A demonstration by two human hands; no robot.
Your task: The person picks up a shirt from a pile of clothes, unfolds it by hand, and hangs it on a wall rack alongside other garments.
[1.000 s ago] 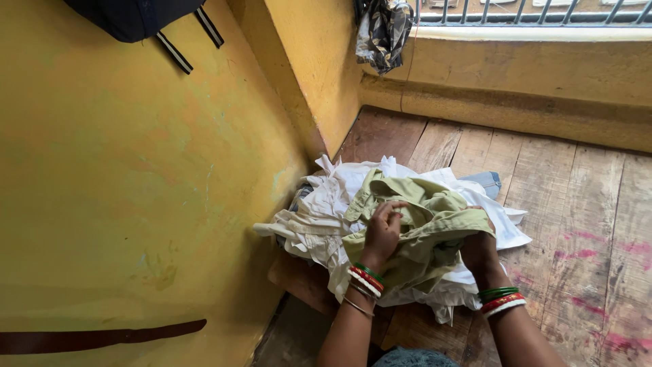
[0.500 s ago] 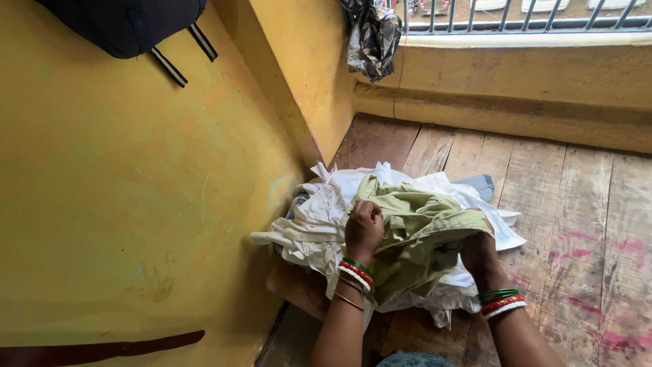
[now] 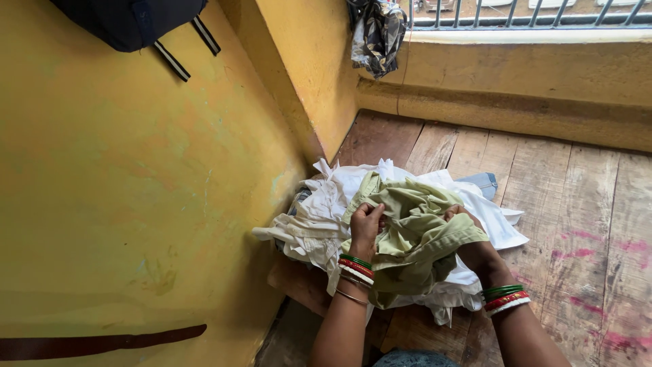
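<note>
Pale green garment [image 3: 414,234], crumpled, on top of a heap of white clothes [image 3: 319,224] lying on the wooden floor [image 3: 577,204] close against the yellow wall [image 3: 136,204]. Bunched rather than spread, so no clear long axis; bulk running roughly from upper left to lower right, sagging toward the near edge of the heap. Held from both sides: left hand [image 3: 367,224] closed on a fold at the garment's left edge, fingers curled into the cloth; right hand [image 3: 468,231] mostly buried under the green fabric at its right, apparently gripping, though fingers hidden. Hands apart, garment between them and directly ahead, neither markedly nearer. Coloured bangles [image 3: 356,268] on both wrists. A scrap of blue cloth [image 3: 482,182] peeking out behind the white pile. Dark bag [image 3: 129,20] hanging on the wall above; patterned cloth [image 3: 373,30] draped by the window grille [image 3: 530,13].
</note>
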